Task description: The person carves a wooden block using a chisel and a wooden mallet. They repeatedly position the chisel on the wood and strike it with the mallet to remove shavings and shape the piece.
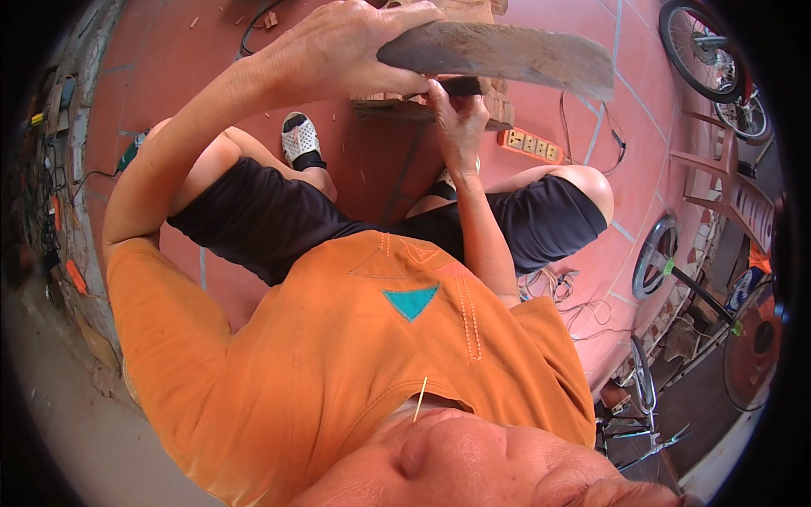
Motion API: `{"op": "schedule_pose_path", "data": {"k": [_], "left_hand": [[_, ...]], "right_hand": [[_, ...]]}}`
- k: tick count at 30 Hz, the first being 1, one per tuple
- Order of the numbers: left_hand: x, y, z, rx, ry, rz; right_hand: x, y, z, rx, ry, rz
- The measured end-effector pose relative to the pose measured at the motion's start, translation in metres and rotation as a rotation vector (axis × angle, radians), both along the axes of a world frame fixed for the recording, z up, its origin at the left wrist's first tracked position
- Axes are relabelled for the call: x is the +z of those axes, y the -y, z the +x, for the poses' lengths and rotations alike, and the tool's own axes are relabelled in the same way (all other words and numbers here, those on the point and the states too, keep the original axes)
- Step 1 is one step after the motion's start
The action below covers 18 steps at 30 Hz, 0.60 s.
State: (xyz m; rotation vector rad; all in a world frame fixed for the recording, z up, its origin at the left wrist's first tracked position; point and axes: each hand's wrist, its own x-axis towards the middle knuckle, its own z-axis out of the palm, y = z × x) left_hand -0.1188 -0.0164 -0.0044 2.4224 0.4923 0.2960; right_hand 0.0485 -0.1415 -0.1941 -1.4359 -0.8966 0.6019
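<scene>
While both hands grip it, a weathered wooden slab (507, 51) is held above the red tiled floor (169, 59).
Left hand (338, 46) wraps the slab's left end; right hand (452, 110) pinches underneath. It looks stiff, rough, fairly heavy; best held at both ends. No containers show.
</scene>
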Motion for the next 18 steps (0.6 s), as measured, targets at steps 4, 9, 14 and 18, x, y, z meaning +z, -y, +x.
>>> {"op": "schedule_pose_path", "data": {"k": [4,9,14,18], "left_hand": [[-0.039,0.008,-0.001,0.010,-0.131,0.248],[-0.021,0.002,0.003,-0.009,-0.261,0.274],[-0.014,0.007,0.009,0.009,0.131,0.146],[-0.034,0.005,0.000,0.017,-0.254,0.291]], "right_hand": [[0.000,-0.004,0.001,0.018,0.246,0.010],[-0.001,-0.002,0.002,0.007,0.146,-0.033],[0.016,0.004,0.000,0.028,0.222,-0.081],[0.000,0.003,0.002,0.043,-0.003,-0.100]]}}
